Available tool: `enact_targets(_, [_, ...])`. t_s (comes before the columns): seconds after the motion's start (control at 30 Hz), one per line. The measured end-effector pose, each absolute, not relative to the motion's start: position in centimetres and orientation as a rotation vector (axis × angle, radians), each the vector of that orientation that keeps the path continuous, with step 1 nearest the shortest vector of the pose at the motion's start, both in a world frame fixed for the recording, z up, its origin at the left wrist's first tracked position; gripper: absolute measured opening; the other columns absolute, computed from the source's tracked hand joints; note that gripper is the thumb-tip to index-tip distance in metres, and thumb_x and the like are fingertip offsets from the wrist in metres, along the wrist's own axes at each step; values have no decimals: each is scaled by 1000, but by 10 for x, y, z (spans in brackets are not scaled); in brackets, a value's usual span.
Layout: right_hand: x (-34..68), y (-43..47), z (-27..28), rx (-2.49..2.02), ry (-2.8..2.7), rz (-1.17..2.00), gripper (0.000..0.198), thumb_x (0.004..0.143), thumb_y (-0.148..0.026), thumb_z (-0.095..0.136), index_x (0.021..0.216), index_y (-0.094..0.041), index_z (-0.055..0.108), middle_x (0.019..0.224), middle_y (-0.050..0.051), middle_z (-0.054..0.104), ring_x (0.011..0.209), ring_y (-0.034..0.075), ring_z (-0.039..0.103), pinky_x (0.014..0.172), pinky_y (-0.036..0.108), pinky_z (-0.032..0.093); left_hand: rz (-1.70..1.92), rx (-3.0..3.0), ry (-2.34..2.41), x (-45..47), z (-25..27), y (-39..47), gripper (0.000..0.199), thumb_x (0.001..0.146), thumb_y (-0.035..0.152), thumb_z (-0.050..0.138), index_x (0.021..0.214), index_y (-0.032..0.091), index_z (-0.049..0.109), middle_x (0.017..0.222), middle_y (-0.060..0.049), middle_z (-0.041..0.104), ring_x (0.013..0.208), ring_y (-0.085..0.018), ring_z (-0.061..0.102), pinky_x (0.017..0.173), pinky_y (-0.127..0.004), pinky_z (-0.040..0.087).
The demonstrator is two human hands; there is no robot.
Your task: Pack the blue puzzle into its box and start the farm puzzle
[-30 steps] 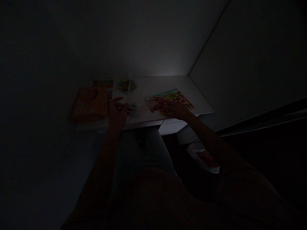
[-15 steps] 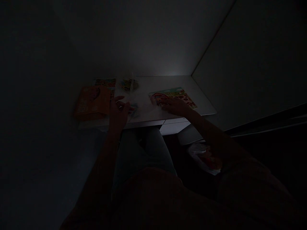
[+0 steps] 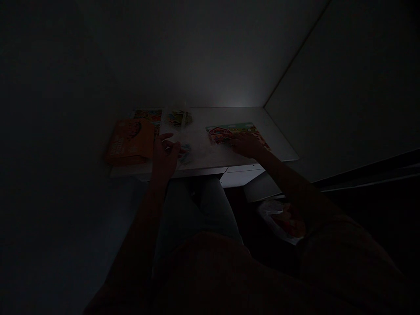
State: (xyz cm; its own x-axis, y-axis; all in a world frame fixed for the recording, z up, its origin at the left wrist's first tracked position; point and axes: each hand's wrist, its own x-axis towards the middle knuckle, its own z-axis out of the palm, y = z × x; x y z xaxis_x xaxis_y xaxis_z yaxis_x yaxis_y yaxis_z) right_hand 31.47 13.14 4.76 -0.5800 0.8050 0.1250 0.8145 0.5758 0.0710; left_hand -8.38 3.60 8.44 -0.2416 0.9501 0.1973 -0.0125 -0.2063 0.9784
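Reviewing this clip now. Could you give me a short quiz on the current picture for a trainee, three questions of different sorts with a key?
1. True or false: the right hand is over part of the colourful picture sheet.

2. Which thing is just to the left of the left hand?
A) a mug
B) the orange box
C) a lamp

3. Fill in the blank: the whitish plastic bag lies lower than the tabletop, to the ____ of the person's legs.

Key: 1. True. 2. B. 3. right.
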Motion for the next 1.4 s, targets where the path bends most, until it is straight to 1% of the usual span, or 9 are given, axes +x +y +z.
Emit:
enact_targets(0.13, [312,137,46,-1370,-2796,-158,43,113,-24,68,147,-26,93,180,12,77,156,43,78,120,60,65,1566,1215,1245,-85,83,37,39,105,29,88,133,26,61,88,7,67,78,-19,86,67,-27,66])
enact_targets(0.3, [313,154,58,-1498,-2645,-169,41,118,-35,69,150,-23,92,159,20,88,137,42,84,113,56,66,1550,1216,1264,-83,83,38,39,104,30,88,133,26,62,90,7,66,77,-17,85,69,-27,67])
enact_targets(0.43, [322,178,80,-1587,-2517,-212,52,118,-42,70,160,-16,86,164,26,82,139,47,81,116,61,66,1544,1197,1261,-80,86,39,37,106,25,84,134,25,61,89,7,65,75,-16,83,67,-25,65])
enact_targets(0.5, [327,189,93,-1583,-2439,-198,54,115,-41,73,162,-18,85,166,24,80,140,46,81,118,62,66,1534,1195,1264,-78,87,40,36,106,25,83,134,24,61,89,7,65,75,-16,82,67,-25,65])
enact_targets(0.7, [316,190,128,-1311,-2253,70,41,116,-42,67,142,-22,92,139,17,90,121,37,84,113,55,69,1512,1197,1304,-75,86,45,32,107,22,81,132,26,61,86,7,66,77,-17,84,68,-25,65])
enact_targets(0.87, [255,153,156,-957,-2522,374,35,117,-45,71,137,-28,94,131,11,92,113,30,84,104,45,67,1504,1167,1300,-70,94,47,32,107,20,81,130,26,60,86,7,67,76,-17,84,66,-25,64])
enact_targets(1.0, [209,133,161,-833,-2672,323,36,119,-28,63,137,-28,93,157,13,83,118,26,83,103,40,62,1501,1148,1301,-70,95,46,33,106,20,82,131,26,60,86,6,69,76,-18,84,65,-25,64])
enact_targets(1.13, [221,136,150,-1040,-2613,168,34,113,-21,65,131,-26,94,154,14,82,116,28,83,97,39,61,1518,1140,1287,-77,87,48,32,107,25,82,131,27,61,89,6,70,78,-17,85,67,-24,66])
enact_targets(1.4, [357,115,83,-1724,-2380,256,27,108,-50,88,120,-27,96,122,14,94,105,38,88,88,49,69,1555,997,1244,-89,57,66,38,98,31,88,126,26,62,86,7,68,70,-15,79,67,-24,65])
